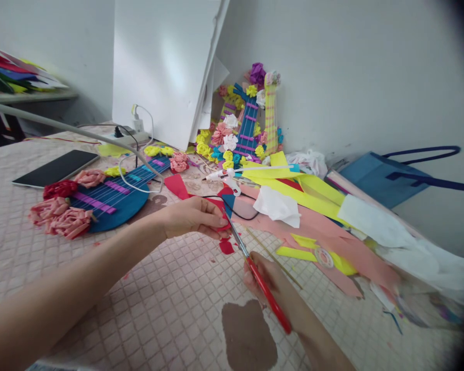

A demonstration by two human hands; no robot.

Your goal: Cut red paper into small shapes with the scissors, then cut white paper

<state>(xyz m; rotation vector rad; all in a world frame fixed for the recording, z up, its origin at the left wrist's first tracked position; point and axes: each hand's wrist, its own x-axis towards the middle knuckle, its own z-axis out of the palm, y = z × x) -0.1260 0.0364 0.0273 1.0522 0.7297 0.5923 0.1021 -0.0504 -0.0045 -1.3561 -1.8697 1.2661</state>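
Note:
Pinched between the fingers of my left hand (pixel 189 217) is a piece of red paper (pixel 221 206). My right hand (pixel 272 281) is closed around red-handled scissors (pixel 266 291); their metal blades meet the edge of the red paper beside my left fingertips. Below the blades, a small red scrap (pixel 226 247) lies on the tablecloth. Another red strip (pixel 177 186) sits behind my left wrist. To the left lies a blue guitar-shaped craft (pixel 118 211) with purple strips, white strings and pink and red paper flowers (pixel 62 216).
A glue gun (pixel 220 175) and its cord lie beyond my hands. Yellow strips (pixel 317 190) and pink paper (pixel 313 224) cover the right side. Flower-covered guitars (pixel 247 123) lean at the wall. A dark tablet (pixel 56 167), a white cable and a blue bag (pixel 386 178) are around.

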